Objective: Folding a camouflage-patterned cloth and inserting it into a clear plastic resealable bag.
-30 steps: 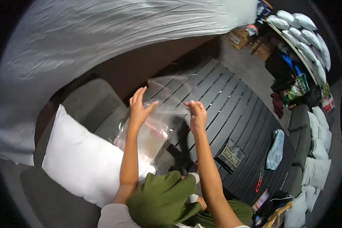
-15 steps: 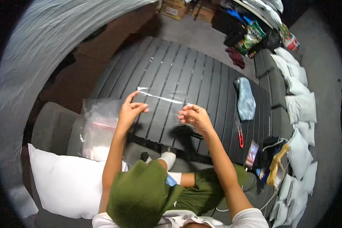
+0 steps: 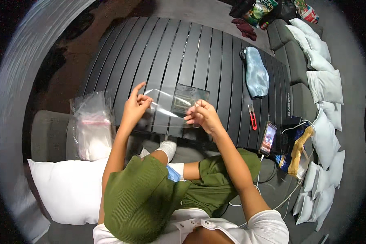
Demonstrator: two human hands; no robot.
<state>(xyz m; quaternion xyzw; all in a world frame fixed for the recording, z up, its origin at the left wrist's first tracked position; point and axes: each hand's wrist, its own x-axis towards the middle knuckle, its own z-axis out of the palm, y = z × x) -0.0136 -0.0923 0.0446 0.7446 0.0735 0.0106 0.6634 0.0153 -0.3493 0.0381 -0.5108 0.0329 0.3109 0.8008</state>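
Observation:
A clear plastic bag (image 3: 162, 110), see-through with a bright streak of glare, is stretched between my two hands above the near part of the slatted table. My left hand (image 3: 136, 106) pinches its left side between thumb and fingers, the index finger raised. The right side is gripped by the fingertips of my right hand (image 3: 203, 117). A dark, square, flat piece (image 3: 197, 93) with faint markings shows beside and through the bag; I cannot tell whether it touches the bag. Left of my left forearm lies a stack of clear plastic bags (image 3: 94, 136).
On the black slatted table (image 3: 166, 53) lie a light-blue shiny cloth bundle (image 3: 256, 75) and red-handled snips (image 3: 253, 118). A phone (image 3: 268, 138) with a white cable rests near its right corner. A white pillow (image 3: 67, 191) is at lower left; small pale pillows (image 3: 324, 87) line the right.
The view has tilted down, so the table sits higher. The plastic bag now hangs more spread out between my hands, and the dark square piece has come into sight by it.

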